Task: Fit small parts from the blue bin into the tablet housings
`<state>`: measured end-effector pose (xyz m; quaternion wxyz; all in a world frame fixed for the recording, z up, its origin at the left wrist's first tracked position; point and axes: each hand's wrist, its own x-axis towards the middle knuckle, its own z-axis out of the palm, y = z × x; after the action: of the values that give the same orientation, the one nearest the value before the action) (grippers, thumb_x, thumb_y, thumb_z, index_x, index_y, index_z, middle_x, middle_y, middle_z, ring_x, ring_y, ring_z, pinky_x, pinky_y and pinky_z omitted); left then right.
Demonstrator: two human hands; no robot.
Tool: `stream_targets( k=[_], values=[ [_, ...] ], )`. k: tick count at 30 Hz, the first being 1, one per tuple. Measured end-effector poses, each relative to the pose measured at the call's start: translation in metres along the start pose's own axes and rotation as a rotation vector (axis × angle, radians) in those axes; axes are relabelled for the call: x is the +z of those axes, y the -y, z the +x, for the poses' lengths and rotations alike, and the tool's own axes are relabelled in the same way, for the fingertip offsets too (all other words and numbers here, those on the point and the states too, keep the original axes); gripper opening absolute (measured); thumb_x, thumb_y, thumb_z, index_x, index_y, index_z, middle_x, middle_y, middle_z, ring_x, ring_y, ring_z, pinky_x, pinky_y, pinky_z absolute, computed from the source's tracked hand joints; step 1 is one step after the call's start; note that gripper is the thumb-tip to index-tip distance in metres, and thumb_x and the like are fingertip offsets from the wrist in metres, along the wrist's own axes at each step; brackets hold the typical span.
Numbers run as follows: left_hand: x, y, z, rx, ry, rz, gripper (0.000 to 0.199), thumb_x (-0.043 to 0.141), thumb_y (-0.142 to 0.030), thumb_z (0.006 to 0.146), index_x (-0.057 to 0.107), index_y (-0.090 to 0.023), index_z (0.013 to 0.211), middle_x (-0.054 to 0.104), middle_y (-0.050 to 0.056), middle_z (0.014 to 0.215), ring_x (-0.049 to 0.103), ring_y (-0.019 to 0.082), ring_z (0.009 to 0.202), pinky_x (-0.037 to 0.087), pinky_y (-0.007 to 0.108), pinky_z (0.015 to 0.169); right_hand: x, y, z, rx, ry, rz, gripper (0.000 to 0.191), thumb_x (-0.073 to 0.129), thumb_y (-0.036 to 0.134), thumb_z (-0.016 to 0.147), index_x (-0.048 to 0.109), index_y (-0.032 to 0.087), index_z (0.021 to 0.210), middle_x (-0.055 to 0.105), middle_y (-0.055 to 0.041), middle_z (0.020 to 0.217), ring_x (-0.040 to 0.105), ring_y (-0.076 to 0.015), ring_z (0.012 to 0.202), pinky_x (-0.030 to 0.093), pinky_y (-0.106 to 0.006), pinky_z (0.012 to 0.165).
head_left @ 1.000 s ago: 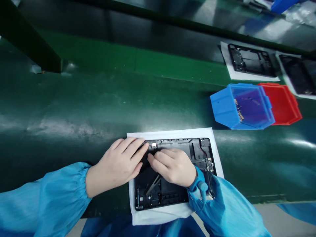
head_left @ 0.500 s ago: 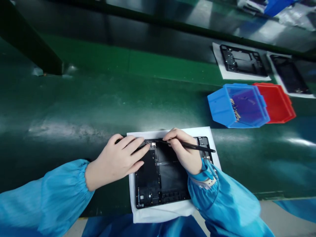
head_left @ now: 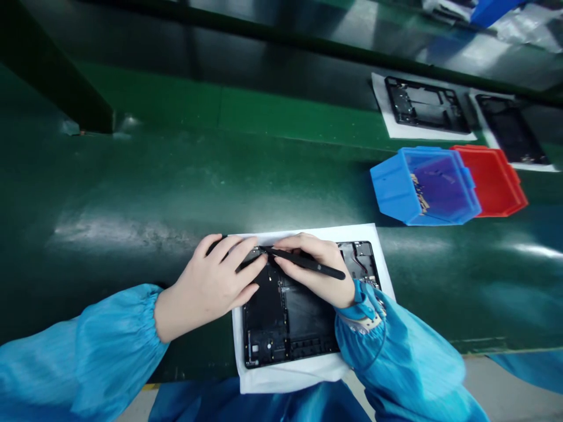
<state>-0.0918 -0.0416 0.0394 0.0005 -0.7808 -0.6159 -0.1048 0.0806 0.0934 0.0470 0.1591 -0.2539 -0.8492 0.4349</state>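
Note:
A black tablet housing (head_left: 308, 319) with internal parts lies on a white sheet (head_left: 281, 384) in front of me. My right hand (head_left: 319, 266) grips black tweezers (head_left: 314, 265), their tips pointing left at the housing's upper left area. My left hand (head_left: 215, 284) spreads its fingers over the upper left corner, fingertips close to the tweezer tips. Something dark shows between and under those left fingers; I cannot make out what it is. Whatever the tips touch is too small to tell.
A blue bin (head_left: 424, 187) with small parts stands at the right, beside a red bin (head_left: 495, 181). Behind them lie two more black housings, one (head_left: 426, 105) on white paper, another (head_left: 512, 129) farther right. A dark post (head_left: 88, 99) rises at the left from the green bench (head_left: 176, 176).
My right hand has shifted the tweezers left, bringing their tips near my left fingertips. The left hand stays nearly in place. The view has shifted slightly.

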Motion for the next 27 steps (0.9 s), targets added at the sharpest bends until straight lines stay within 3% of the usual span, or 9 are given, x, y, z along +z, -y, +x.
stream_targets(
  k=[4, 9, 12, 16, 20, 24, 27],
  values=[
    [0.0, 0.001, -0.002, -0.017, -0.016, -0.005, 0.035, 0.053, -0.039, 0.086, 0.057, -0.026, 0.119, 0.043, 0.013, 0.139, 0.045, 0.032, 0.121, 0.034, 0.052, 0.097, 0.001, 0.001, 0.002, -0.021, 0.009, -0.011, 0.013, 0.065, 0.021, 0.079, 0.069, 0.021, 0.092, 0.073, -0.0024, 0.083, 0.067, -0.0159, 0.075, 0.053, -0.029, 0.074],
    [0.003, 0.002, -0.006, 0.006, -0.047, 0.015, 0.035, 0.052, -0.041, 0.086, 0.059, -0.026, 0.117, 0.04, 0.015, 0.141, 0.04, 0.033, 0.126, 0.031, 0.054, 0.1, 0.003, 0.0, 0.001, 0.005, 0.015, 0.074, 0.018, 0.066, 0.021, 0.077, 0.068, 0.021, 0.095, 0.073, -0.0029, 0.086, 0.069, -0.0166, 0.078, 0.054, -0.029, 0.075],
    [0.004, 0.003, -0.007, 0.022, -0.046, 0.038, 0.036, 0.051, -0.04, 0.087, 0.058, -0.027, 0.119, 0.04, 0.015, 0.141, 0.039, 0.034, 0.127, 0.029, 0.056, 0.101, 0.006, -0.002, 0.001, 0.037, -0.158, 0.184, 0.017, 0.066, 0.022, 0.077, 0.065, 0.02, 0.094, 0.072, -0.0026, 0.088, 0.069, -0.0164, 0.08, 0.055, -0.029, 0.075],
    [0.003, 0.002, -0.006, 0.014, -0.027, 0.061, 0.037, 0.051, -0.038, 0.087, 0.056, -0.029, 0.122, 0.041, 0.014, 0.141, 0.039, 0.034, 0.127, 0.027, 0.06, 0.101, 0.003, 0.0, 0.003, 0.052, -0.402, 0.211, 0.008, 0.064, 0.022, 0.078, 0.063, 0.02, 0.085, 0.069, -0.0008, 0.079, 0.066, -0.0151, 0.07, 0.053, -0.027, 0.063],
    [0.004, -0.002, -0.008, -0.018, 0.006, 0.067, 0.039, 0.05, -0.034, 0.087, 0.054, -0.029, 0.125, 0.042, 0.013, 0.141, 0.039, 0.034, 0.127, 0.022, 0.063, 0.102, -0.011, 0.011, -0.005, -0.004, -0.486, 0.285, 0.006, 0.062, 0.023, 0.079, 0.062, 0.02, 0.085, 0.066, -0.0001, 0.077, 0.064, -0.0157, 0.069, 0.052, -0.029, 0.062],
    [0.005, 0.002, -0.012, -0.101, 0.069, -0.057, 0.038, 0.048, -0.035, 0.088, 0.053, -0.032, 0.126, 0.041, 0.009, 0.141, 0.036, 0.033, 0.129, 0.017, 0.067, 0.102, -0.039, 0.026, -0.029, -0.079, -0.533, 0.271, 0.005, 0.063, 0.023, 0.079, 0.063, 0.022, 0.084, 0.067, -0.0006, 0.08, 0.065, -0.0168, 0.072, 0.053, -0.031, 0.067],
    [0.002, 0.011, 0.001, -0.232, 0.002, -0.302, 0.037, 0.038, -0.032, 0.093, 0.049, -0.025, 0.127, 0.041, 0.011, 0.138, 0.038, 0.026, 0.128, 0.026, 0.056, 0.106, -0.057, 0.028, -0.043, -0.106, -0.575, 0.252, 0.004, 0.064, 0.022, 0.079, 0.064, 0.022, 0.083, 0.067, -0.0007, 0.078, 0.065, -0.0166, 0.069, 0.053, -0.03, 0.065]
  ],
)
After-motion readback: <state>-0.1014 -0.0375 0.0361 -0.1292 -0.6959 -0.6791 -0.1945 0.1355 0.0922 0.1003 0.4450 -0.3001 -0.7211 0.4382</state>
